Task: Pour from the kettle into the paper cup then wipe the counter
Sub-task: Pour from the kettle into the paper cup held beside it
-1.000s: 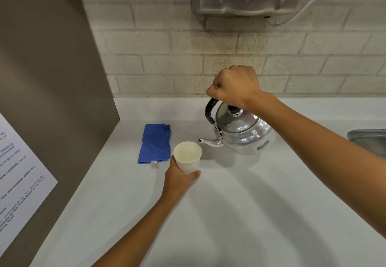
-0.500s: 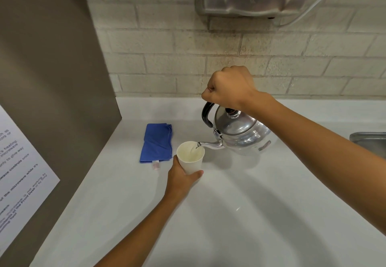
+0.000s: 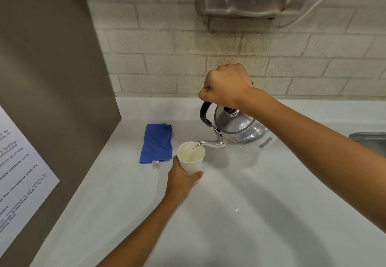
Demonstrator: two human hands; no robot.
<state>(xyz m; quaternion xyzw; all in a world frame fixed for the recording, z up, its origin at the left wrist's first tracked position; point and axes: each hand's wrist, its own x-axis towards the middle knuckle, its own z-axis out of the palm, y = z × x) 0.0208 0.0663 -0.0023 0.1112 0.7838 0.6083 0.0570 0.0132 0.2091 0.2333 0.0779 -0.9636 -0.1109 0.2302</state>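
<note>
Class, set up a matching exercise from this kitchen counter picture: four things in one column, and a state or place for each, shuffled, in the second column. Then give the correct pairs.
Things
1. kettle
2. paper cup
3. blue cloth
4. printed notice

States or places
A. folded flat on the counter, untouched
B. stuck on the brown panel at the left
C. tilted, spout over a rim, held by the right hand
D. upright, held by the left hand, taking the stream

Pairs: 1-C, 2-D, 3-A, 4-B
</note>
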